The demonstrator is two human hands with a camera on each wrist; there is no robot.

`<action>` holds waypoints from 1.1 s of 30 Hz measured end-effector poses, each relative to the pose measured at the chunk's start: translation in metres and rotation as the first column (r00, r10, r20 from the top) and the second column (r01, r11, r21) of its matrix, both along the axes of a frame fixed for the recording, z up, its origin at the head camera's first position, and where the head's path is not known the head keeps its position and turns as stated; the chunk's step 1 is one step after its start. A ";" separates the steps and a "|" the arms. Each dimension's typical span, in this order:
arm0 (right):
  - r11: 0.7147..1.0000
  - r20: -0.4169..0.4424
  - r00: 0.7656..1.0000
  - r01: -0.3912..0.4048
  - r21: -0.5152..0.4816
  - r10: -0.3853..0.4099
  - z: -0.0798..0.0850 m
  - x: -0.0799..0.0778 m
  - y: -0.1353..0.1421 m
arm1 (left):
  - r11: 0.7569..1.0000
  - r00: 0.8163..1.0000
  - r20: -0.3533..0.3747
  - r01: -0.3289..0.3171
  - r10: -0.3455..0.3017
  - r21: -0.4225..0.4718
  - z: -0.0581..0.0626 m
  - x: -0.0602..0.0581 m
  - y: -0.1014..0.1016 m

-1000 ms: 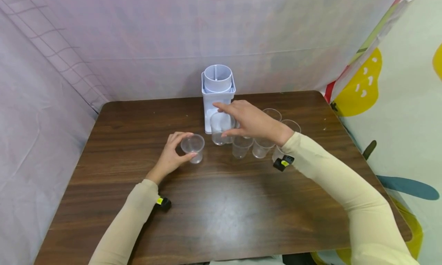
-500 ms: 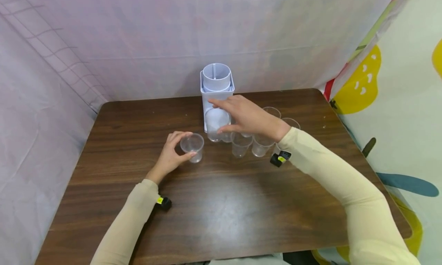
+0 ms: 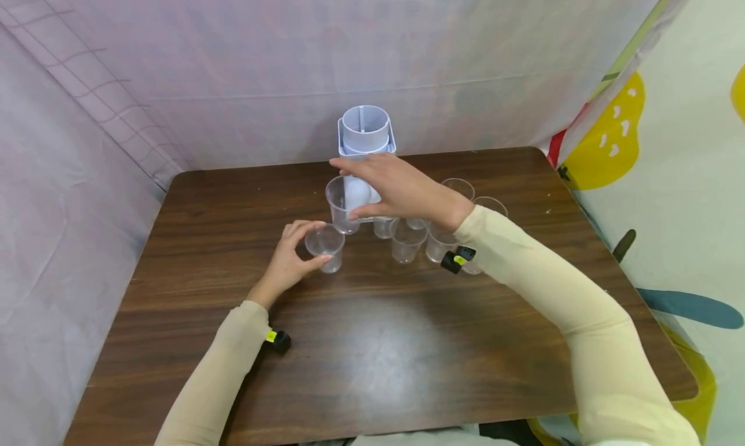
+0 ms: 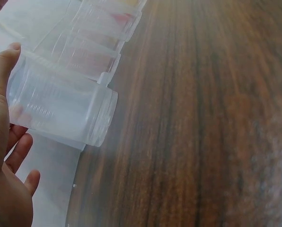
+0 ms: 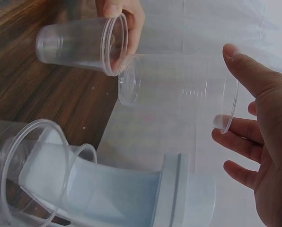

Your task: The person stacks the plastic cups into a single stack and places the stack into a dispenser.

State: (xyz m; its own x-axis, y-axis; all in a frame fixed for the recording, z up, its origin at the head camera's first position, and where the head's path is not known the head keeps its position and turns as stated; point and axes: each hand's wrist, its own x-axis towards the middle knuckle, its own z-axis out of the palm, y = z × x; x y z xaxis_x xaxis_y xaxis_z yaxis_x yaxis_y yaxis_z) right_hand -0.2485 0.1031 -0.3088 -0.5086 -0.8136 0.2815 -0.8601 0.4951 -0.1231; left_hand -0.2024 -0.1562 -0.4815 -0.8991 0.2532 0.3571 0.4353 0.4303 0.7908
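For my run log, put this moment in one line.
left hand: holds clear cup; right hand: holds second cup, raised; other cups: on table; white container: near back edge

On the wood-grain table (image 3: 372,368), the left hand (image 3: 288,258) holds a clear plastic cup (image 3: 326,242) upright, nearer the far edge than the near one, while the right hand (image 3: 401,187) grips a second clear cup (image 3: 337,203) by its rim just beyond it. A white cylinder-topped container (image 3: 365,136) stands by the middle of the far edge, and more clear cups (image 3: 407,242) cluster towards the right edge, partly hidden by the right hand and sleeve (image 3: 559,297).
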 end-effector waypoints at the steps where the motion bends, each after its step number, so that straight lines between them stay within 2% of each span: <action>1: 1.000 -0.002 1.000 -0.004 -0.001 0.004 0.000 0.000 -0.002 | 1.000 1.000 -0.001 0.002 -0.002 0.004 0.000 0.000 0.000; 7: 1.000 -0.015 1.000 -0.022 0.008 0.022 -0.001 -0.001 -0.011 | 1.000 1.000 0.000 0.003 -0.003 0.029 -0.003 -0.001 0.000; 19: 0.997 -0.029 0.997 -0.074 0.008 0.074 -0.005 0.001 -0.031 | 1.000 1.000 0.002 -0.008 0.008 -0.008 -0.001 -0.001 -0.003; 33: 0.996 0.029 0.995 -0.091 0.005 0.091 -0.015 0.000 -0.041 | 1.000 1.000 0.007 -0.008 0.008 -0.001 -0.004 -0.003 -0.004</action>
